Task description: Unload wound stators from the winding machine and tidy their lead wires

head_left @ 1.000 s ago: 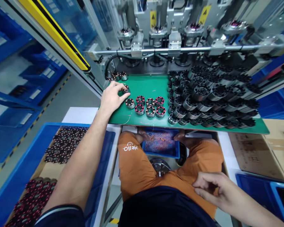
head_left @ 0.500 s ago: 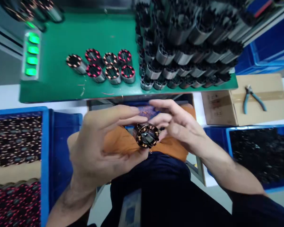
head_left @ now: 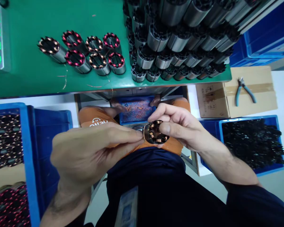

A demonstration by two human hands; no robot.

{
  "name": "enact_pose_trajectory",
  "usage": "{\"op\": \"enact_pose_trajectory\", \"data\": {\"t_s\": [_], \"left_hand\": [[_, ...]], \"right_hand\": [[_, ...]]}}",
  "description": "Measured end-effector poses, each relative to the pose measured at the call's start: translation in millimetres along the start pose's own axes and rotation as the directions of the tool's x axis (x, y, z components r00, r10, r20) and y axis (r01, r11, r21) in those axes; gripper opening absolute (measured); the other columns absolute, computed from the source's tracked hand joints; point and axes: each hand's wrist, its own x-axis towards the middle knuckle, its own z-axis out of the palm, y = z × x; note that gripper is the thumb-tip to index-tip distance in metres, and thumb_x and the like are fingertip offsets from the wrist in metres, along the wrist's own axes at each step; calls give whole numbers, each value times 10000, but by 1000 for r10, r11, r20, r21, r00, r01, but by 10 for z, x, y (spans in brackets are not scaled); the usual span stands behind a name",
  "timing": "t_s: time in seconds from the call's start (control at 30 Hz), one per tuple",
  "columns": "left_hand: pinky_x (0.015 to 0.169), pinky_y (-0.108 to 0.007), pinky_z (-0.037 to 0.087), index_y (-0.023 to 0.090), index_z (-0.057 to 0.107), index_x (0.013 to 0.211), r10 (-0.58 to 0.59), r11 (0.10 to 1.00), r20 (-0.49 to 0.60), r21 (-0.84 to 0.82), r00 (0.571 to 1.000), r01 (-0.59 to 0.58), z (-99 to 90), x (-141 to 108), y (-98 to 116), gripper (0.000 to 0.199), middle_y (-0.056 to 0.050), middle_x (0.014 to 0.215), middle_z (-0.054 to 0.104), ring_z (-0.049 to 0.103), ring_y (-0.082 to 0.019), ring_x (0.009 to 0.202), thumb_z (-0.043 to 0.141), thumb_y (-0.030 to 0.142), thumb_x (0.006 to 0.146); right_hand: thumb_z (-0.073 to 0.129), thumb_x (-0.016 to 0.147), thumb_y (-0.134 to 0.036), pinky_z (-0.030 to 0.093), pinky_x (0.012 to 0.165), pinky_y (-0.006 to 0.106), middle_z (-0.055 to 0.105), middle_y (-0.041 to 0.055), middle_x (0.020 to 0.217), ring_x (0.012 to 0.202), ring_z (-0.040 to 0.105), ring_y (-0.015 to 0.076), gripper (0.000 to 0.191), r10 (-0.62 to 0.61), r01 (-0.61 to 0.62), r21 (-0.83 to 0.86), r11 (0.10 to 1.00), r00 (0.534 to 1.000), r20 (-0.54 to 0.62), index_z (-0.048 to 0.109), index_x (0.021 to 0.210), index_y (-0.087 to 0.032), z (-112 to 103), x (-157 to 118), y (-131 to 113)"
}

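Note:
My right hand (head_left: 183, 126) grips a motor stator (head_left: 151, 136), a dark ring-shaped core with copper windings, its open end facing up toward me. The right thumb presses on its rim while the fingers wrap behind it. My left hand (head_left: 92, 146) is closed in a pinch, thumb against forefinger, right at the stator's left side. A thin copper wire (head_left: 144, 135) curves along that side and runs to the left fingertips. What lies between those fingertips is mostly covered. On the green bench, several finished-looking stators (head_left: 98, 61) stand with copper or pink windings on top.
Rows of bare stator cores (head_left: 158, 37) crowd the bench's right side. Cutting pliers (head_left: 242, 90) lie on a cardboard box (head_left: 262, 101). Blue crates hold wound stators (head_left: 4, 138) at left and black parts (head_left: 253, 142) at right. A blue tray (head_left: 137, 110) of wire scraps sits below.
The left hand has gone from cupping the stator to a pinch at its side. The right hand now holds the stator, turned and shifted slightly right. The view has moved too.

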Motion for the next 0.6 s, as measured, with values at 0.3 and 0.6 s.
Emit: {"op": "enact_pose_trajectory", "data": {"t_s": [0.3, 0.6], "left_hand": [[727, -273, 678, 321, 858, 978, -13, 992, 180, 127, 984, -10, 291, -71, -451, 108, 74, 951, 862, 828, -144, 797, 766, 301, 1029], [1051, -431, 667, 349, 846, 979, -150, 964, -39, -226, 988, 138, 290, 155, -27, 79, 38, 1224, 833, 782, -214, 1193, 904, 399, 965]], "right_hand": [[982, 874, -465, 668, 754, 284, 806, 30, 1022, 869, 774, 170, 445, -298, 220, -300, 928, 922, -248, 723, 1158, -241, -30, -83, -40], [1001, 853, -478, 686, 813, 299, 810, 48, 1127, 949, 793, 193, 547, -388, 265, -454, 851, 899, -203, 728, 1274, -260, 0, -99, 98]]}}
